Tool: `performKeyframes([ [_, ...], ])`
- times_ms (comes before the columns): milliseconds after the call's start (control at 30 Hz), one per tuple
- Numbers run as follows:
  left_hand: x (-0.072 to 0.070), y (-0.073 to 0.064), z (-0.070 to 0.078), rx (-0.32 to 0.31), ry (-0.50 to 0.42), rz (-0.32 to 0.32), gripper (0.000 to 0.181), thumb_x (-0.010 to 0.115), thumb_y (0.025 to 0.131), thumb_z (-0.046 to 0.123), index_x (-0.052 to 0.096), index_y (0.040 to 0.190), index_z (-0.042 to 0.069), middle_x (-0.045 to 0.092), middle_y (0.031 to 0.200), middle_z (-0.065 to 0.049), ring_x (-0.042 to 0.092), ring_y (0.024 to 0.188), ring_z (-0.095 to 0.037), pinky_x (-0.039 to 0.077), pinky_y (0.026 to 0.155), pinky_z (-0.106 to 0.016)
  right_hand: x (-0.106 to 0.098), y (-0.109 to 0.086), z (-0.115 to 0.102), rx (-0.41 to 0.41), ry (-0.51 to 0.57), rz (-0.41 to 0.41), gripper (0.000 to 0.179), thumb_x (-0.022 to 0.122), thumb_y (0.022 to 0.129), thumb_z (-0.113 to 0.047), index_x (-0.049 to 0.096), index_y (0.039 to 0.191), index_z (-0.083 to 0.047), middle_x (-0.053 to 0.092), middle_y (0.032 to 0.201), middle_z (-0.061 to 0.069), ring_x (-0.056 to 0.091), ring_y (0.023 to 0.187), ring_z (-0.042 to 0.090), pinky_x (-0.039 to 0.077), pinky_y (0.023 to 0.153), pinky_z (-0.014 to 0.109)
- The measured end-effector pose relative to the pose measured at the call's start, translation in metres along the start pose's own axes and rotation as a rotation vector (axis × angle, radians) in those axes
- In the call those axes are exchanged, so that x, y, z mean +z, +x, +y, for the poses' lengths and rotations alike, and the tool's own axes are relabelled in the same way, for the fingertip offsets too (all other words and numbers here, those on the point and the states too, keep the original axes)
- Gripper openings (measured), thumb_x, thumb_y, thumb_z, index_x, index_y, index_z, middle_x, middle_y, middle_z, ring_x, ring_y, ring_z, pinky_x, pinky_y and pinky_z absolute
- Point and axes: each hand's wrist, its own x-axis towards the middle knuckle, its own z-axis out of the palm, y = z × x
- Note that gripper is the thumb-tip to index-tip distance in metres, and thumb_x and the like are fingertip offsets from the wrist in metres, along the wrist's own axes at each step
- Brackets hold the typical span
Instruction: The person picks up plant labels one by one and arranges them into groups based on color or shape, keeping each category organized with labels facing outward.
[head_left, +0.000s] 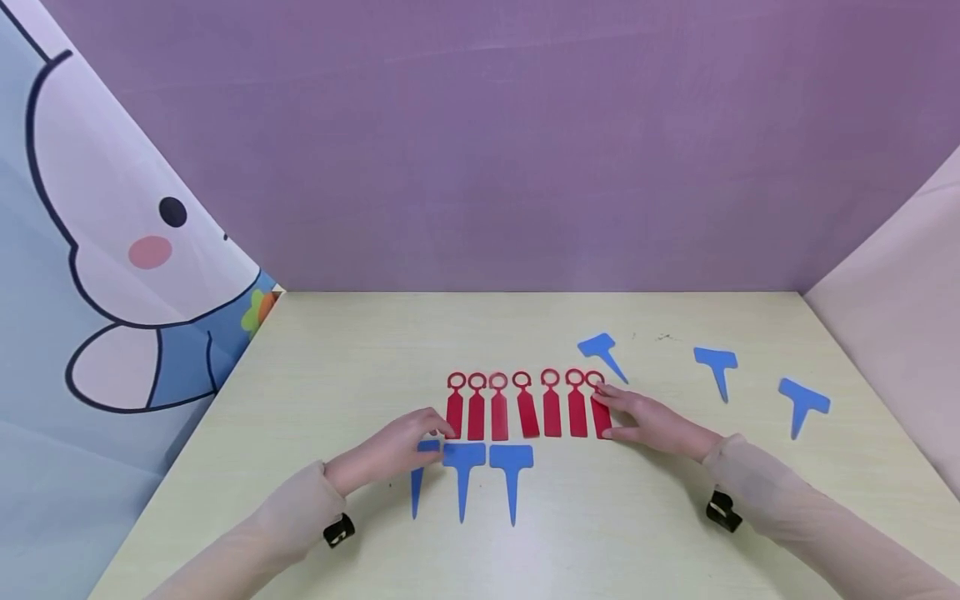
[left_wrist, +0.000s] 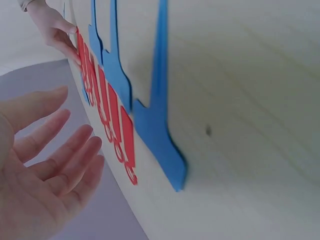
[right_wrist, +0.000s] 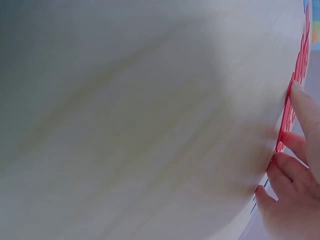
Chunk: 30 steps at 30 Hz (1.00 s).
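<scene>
Ring-topped tags [head_left: 528,415] are showing plain red; T-shaped markers [head_left: 513,457] are showing plain blue. Table [head_left: 360,342] is reading pale cream, faint yellowish grain streaking it. Back wall [head_left: 525,150] is showing purple. Left panel [head_left: 45,492] is carrying a black-outlined white cartoon figure [head_left: 112,192] on light blue, pink cheek [head_left: 150,252]. Sleeves [head_left: 787,510] are looking beige.

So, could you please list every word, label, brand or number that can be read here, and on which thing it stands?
No readable text in any view.
Red tags and blue T-shaped tags: no lettering shows.
Cartoon backdrop: drawing only.
Dark marks on the table: too small to make out.
</scene>
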Motion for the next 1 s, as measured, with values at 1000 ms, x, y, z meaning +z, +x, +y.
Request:
performKeyframes([
  [1000, 0.015, -0.035, -0.028, 0.032, 0.136, -0.028, 0.054, 0.068, 0.077, 0.025, 0.05, 0.122, 0.0, 0.044, 0.13, -0.013, 0.041, 0.119, -0.03, 0.038, 0.094, -0.04, -0.001, 0.0, -0.001, -0.015, -0.01, 0.026, 0.066, 0.067, 0.077, -0.031, 0.041, 0.131, -0.001, 0.032, 0.138, 0.02, 0.028, 0.126, 0.038, 0.039, 0.092, 0.044],
])
